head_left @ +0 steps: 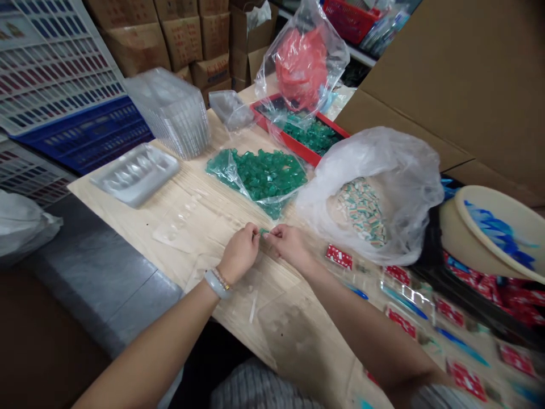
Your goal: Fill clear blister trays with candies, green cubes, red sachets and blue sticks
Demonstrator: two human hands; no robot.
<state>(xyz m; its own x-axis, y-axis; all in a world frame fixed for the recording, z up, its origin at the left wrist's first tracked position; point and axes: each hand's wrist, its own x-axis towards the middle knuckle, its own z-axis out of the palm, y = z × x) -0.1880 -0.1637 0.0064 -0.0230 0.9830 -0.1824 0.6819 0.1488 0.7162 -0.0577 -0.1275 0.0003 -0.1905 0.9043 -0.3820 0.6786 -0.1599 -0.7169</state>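
Note:
My left hand [240,250] and my right hand [290,245] meet over the wooden table, fingertips almost touching. Between their pinched fingers is a small green plastic piece [263,232], largely covered by the fingers. Just beyond lies a pile of translucent green plastic pieces [272,176] on clear plastic film. To the right, a white plastic bag [409,170] stands open, with small striped green, white and orange pieces [361,210] inside. Clear blister trays lie flat beneath and beside my hands, such as the tray [181,224] at left.
At the back left stands a stack of clear trays [170,111], with another tray group [136,173] before it. A red bin [309,153] holds more green pieces. Red cards [466,378] and blue items spread at right, near a cream tub [481,227]. Cartons [179,40] line the back.

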